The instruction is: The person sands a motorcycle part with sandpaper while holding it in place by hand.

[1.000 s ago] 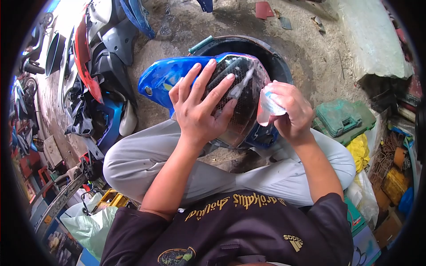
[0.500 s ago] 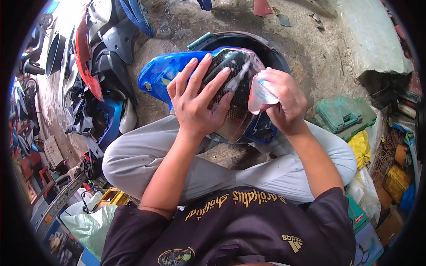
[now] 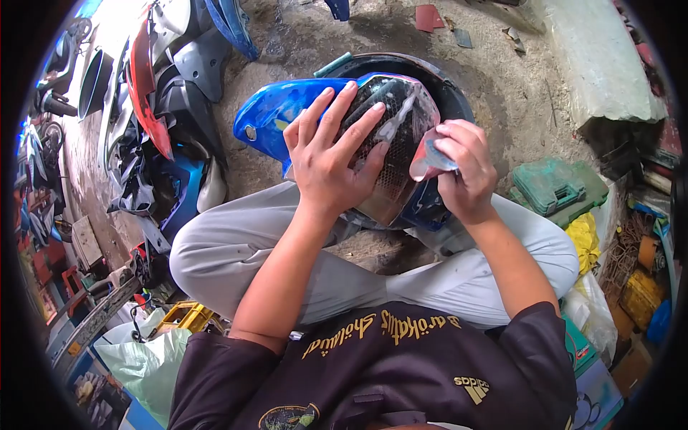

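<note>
A blue and black plastic vehicle panel lies over a round black tub between my crossed legs. Whitish streaks mark its black mesh-patterned middle. My left hand rests on the panel with fingers spread, pressing its palm side against the blue and black surface. At the panel's right edge, my right hand pinches a curled, reddish and pale sheet, which looks like sandpaper. The sheet's lower end is close to the edge; whether it touches is unclear.
Vehicle panels, including a red one, are piled at the left. A green case and a yellow bag lie at the right. A pale concrete block stands at the upper right. Red and grey sheet pieces lie on the floor ahead.
The panel and my left hand have shifted slightly right in view. My right hand has moved up from its earliest position, and the sheet in it has changed its tilt and curl.
</note>
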Demonstrator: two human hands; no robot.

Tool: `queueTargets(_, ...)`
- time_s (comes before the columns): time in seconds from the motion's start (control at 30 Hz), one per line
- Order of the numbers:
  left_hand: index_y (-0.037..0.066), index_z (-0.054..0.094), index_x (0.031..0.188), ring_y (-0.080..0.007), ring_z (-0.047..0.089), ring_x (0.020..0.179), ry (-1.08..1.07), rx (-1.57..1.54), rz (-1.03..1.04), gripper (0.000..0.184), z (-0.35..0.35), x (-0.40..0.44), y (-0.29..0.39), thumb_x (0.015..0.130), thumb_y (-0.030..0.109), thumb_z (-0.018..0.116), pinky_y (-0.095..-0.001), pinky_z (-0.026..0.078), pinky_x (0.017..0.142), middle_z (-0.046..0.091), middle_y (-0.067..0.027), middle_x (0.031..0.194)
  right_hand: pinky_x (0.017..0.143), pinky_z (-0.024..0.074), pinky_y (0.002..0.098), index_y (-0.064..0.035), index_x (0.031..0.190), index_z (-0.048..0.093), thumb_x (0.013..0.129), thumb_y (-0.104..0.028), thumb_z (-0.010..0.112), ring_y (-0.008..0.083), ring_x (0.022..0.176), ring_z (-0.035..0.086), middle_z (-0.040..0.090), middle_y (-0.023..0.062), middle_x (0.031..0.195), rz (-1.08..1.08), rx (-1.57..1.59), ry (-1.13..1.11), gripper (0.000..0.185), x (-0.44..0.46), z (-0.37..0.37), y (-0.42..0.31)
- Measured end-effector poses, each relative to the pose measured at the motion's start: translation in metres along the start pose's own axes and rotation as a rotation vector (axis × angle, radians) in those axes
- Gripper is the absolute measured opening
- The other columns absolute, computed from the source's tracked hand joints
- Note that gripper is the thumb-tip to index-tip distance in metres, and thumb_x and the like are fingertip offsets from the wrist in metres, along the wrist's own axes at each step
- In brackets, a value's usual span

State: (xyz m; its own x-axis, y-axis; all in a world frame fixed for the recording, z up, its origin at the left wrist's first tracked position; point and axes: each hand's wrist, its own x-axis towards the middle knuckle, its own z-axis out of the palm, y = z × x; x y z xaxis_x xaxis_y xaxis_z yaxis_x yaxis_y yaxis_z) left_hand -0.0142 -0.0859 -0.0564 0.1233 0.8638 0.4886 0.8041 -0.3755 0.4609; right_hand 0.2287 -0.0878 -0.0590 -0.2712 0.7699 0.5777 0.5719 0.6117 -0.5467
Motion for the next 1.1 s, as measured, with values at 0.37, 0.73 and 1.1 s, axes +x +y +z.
queueTargets(0.37,0.029,0.079,0.137,-0.0343,0.057,0.144,0.029,-0.011,0.029,0.049,0.001,-0.003,-0.001,0.088,0.034,0.082,-0.0483,0.038,0.118,0.066,-0.008,0.156,0.096,0.0604,0.0455,-0.0026,0.106,0.066,0.085,0.006,0.077,0.0393,0.11,0.075,0.078,0.016,0.117,0.046,0.023,-0.028,0.025,0.017,-0.011,-0.006)
queueTargets(0.73,0.024,0.075,0.142,-0.0366,0.055,0.147,-0.002,0.027,0.065,0.051,-0.006,-0.004,0.004,0.092,0.033,0.077,-0.0503,0.036,0.12,0.062,-0.0113,0.158,0.104,0.0584,0.0493,0.001,0.116,0.064,0.083,0.013,0.069,0.043,0.119,0.071,0.075,0.0169,0.134,-0.111,-0.086,0.014,0.036,-0.009,0.002,0.004)
queueTargets(1.1,0.027,0.076,0.139,-0.0356,0.054,0.145,-0.011,0.007,0.047,0.051,-0.002,-0.002,0.001,0.089,0.034,0.079,-0.0506,0.036,0.119,0.063,-0.0094,0.157,0.103,0.0591,0.0493,0.0008,0.116,0.068,0.087,0.012,0.069,0.0427,0.116,0.072,0.076,0.0196,0.134,-0.165,-0.07,-0.036,0.032,0.004,-0.001,0.012)
